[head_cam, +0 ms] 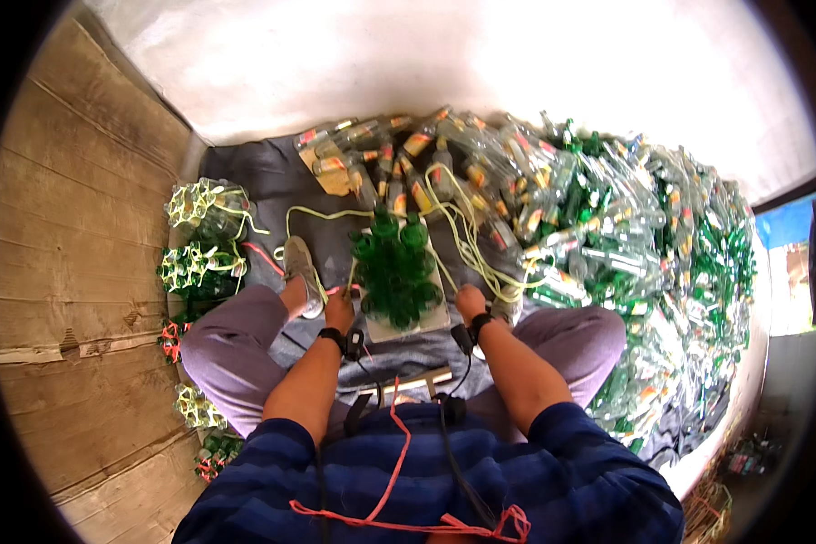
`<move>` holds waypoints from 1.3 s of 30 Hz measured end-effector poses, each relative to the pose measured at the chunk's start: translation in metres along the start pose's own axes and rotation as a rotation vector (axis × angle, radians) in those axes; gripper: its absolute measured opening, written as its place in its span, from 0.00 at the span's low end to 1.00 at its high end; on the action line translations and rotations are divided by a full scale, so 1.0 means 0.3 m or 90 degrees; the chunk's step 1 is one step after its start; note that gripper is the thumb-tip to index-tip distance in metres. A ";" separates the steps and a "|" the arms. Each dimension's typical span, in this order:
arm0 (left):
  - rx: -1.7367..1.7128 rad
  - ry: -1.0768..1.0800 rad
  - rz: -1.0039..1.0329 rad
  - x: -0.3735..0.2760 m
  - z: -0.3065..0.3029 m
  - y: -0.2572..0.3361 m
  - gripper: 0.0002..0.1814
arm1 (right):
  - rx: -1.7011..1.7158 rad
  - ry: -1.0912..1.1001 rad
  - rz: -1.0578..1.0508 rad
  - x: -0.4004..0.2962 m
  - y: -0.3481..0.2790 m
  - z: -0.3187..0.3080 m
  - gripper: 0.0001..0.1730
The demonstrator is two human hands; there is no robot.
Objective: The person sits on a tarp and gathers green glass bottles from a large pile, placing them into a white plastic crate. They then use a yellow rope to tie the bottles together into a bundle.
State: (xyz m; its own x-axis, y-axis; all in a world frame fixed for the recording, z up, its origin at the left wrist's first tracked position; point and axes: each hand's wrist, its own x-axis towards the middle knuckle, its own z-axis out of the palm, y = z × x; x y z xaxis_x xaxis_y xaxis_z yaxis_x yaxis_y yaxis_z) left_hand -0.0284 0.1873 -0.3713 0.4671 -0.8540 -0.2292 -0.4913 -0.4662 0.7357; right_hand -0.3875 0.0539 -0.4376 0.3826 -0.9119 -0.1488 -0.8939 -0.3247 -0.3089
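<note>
Green glass bottles (394, 272) stand in a tight cluster on a pale flat board (442, 309) between my knees. My left hand (340, 311) is closed on a yellow-green cord at the left of the cluster. On the other side, my right hand (470, 302) grips the same kind of cord, which runs up toward the bottles' far side. Loose loops of yellow-green cord (472, 251) lie beyond my right hand, over the dark cloth and some clear bottles. How the cord passes around the cluster is partly hidden.
A large heap of clear and green bottles (625, 258) fills the right side and back. Bundles of bottles tied with cord (194, 268) line the cardboard wall (81, 224) at left. A red cord (401, 435) hangs over my shirt. My shoe (302, 275) rests left of the cluster.
</note>
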 end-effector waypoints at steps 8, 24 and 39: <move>0.302 0.081 0.119 -0.265 -0.082 0.145 0.14 | -0.084 -0.103 0.007 -0.125 -0.067 -0.131 0.13; 0.552 -0.179 0.247 -0.331 -0.175 0.219 0.12 | -0.007 -0.241 0.046 -0.203 -0.225 -0.236 0.18; 0.290 -0.207 0.057 -0.193 0.060 0.032 0.11 | -0.061 -0.304 0.040 -0.348 -0.311 -0.270 0.17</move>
State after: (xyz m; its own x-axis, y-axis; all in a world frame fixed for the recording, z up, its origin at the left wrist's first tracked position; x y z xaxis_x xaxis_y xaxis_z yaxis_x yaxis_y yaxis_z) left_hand -0.0734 0.2282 -0.3626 0.1943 -0.8883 -0.4162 -0.8201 -0.3799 0.4280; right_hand -0.3629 0.1591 -0.3172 0.3707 -0.7213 -0.5851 -0.9279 -0.3143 -0.2005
